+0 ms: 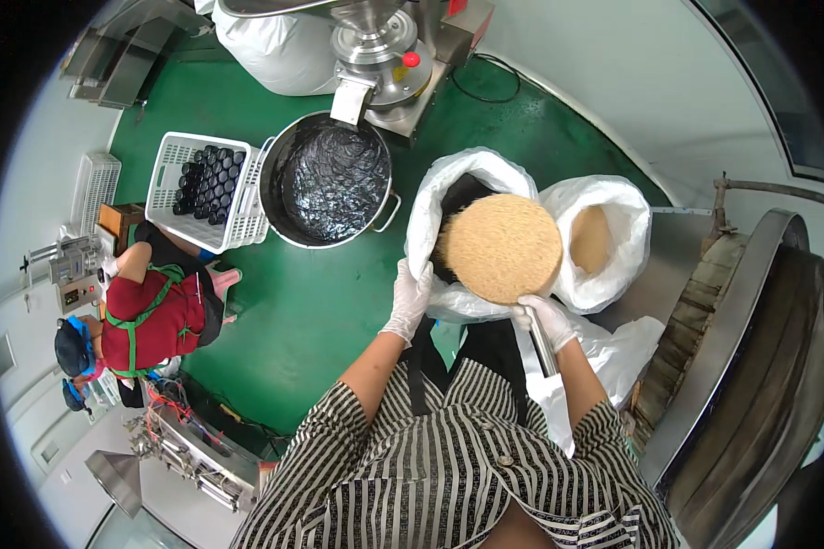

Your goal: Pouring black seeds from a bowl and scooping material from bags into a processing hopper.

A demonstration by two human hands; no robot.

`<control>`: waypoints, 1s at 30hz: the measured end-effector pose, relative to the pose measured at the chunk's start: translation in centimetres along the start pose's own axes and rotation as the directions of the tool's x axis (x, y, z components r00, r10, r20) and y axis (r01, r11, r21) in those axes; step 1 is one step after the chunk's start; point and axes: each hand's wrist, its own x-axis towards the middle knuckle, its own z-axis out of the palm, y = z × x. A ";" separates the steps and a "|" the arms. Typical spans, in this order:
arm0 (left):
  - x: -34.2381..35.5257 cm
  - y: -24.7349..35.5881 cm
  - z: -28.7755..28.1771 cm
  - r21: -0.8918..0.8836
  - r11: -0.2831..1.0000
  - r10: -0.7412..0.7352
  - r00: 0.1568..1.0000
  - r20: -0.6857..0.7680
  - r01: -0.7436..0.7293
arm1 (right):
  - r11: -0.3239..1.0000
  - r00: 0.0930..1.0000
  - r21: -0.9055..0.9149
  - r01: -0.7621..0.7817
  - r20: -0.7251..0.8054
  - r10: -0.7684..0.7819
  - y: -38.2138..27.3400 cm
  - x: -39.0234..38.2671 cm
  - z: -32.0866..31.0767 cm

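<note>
My gloved right hand (540,318) grips the steel handle of a round scoop heaped with pale tan grains (502,245), held over an open white sack (449,169) with dark contents. My gloved left hand (412,295) is closed on that sack's rim at its near left side. Just to the right, a second white sack (627,229) holds similar tan material. The inside of the scoop's bowl is hidden by the grains.
A large pot (334,183) of dark glossy paste stands under a steel machine (383,64). Left are a white crate (167,160) of dark jars and a co-worker (146,329) at equipment. A steel drum machine (742,366) is at right; a wall curves behind.
</note>
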 end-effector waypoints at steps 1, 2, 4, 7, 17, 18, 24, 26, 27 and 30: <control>-0.1 -0.1 -0.1 0.016 0.999 0.037 0.999 -0.015 -0.037 | 1.000 0.999 -0.007 -0.002 -0.035 0.002 0.0 1.1 0.4; -0.1 0.2 -0.1 0.031 0.997 0.076 0.997 -0.026 -0.075 | 1.000 0.997 -0.013 -0.002 -0.074 0.001 0.1 2.1 0.3; -0.3 0.7 -0.4 0.020 0.999 0.042 0.999 -0.001 -0.042 | 0.998 0.996 -0.066 -0.006 -0.085 0.000 0.4 4.1 -0.1; -0.4 1.7 0.9 -0.108 0.993 0.046 0.999 0.030 -0.042 | 0.867 0.925 -0.496 -0.038 -0.347 -0.158 1.4 7.9 -3.7; -0.1 1.4 -0.3 -0.223 0.964 0.151 0.989 0.003 -0.147 | 0.133 0.597 -0.968 -0.211 -0.235 -0.767 -2.5 4.4 0.7; -0.1 1.2 -0.7 -0.220 0.964 0.150 0.989 0.001 -0.146 | 0.133 0.600 -0.969 -0.208 -0.233 -0.766 -2.4 4.3 0.8; 0.4 3.1 -1.8 -0.048 0.983 -0.169 0.975 0.144 0.178 | 0.292 0.700 -0.956 -0.039 -0.235 -0.674 -3.0 4.0 2.8; 0.6 6.3 -1.5 0.516 0.857 0.061 0.991 -0.122 0.011 | 0.407 0.803 -0.913 -0.033 -0.267 -0.533 -2.8 4.7 2.5; 1.1 8.1 -1.2 0.541 0.840 0.090 0.992 -0.088 -0.028 | 0.361 0.795 -0.932 -0.036 -0.245 -0.555 -2.8 5.1 2.0; 4.2 10.2 0.8 0.781 0.595 0.314 0.949 -0.008 -0.191 | 0.307 0.863 -0.946 -0.105 -0.240 -0.444 -3.2 5.4 2.5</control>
